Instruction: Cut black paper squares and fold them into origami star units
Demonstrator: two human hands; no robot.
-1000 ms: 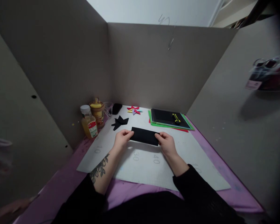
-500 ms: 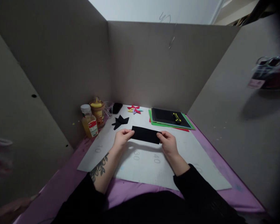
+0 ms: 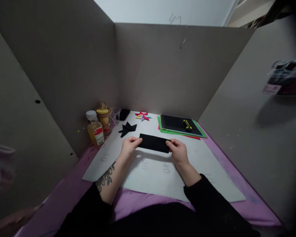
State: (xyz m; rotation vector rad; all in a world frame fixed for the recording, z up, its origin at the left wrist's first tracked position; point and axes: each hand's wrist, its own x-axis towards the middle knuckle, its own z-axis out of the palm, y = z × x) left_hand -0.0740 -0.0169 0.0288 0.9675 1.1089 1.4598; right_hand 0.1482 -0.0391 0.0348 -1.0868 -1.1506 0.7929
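A black rectangular strip of paper (image 3: pixel 154 143) is stretched level between my two hands, a little above the white board (image 3: pixel 153 179). My left hand (image 3: pixel 130 145) pinches its left end between thumb and fingers. At the right end, my right hand (image 3: pixel 178 149) grips it the same way. Beyond my left hand lies a black folded-paper piece with several points (image 3: pixel 127 129). Farther back rests a multicoloured folded-paper star (image 3: pixel 143 116) in red, yellow, lilac and blue.
A stack of coloured sheets (image 3: pixel 180 125), black on top, carries a yellow-and-black tool (image 3: pixel 187 125) at the back right. A juice bottle (image 3: pixel 95 130), a yellow-lidded cup (image 3: pixel 104 118) and a dark object (image 3: pixel 124 114) stand left. Grey panels (image 3: pixel 162 65) enclose the table. Another person's hand (image 3: pixel 12 220) shows lower left.
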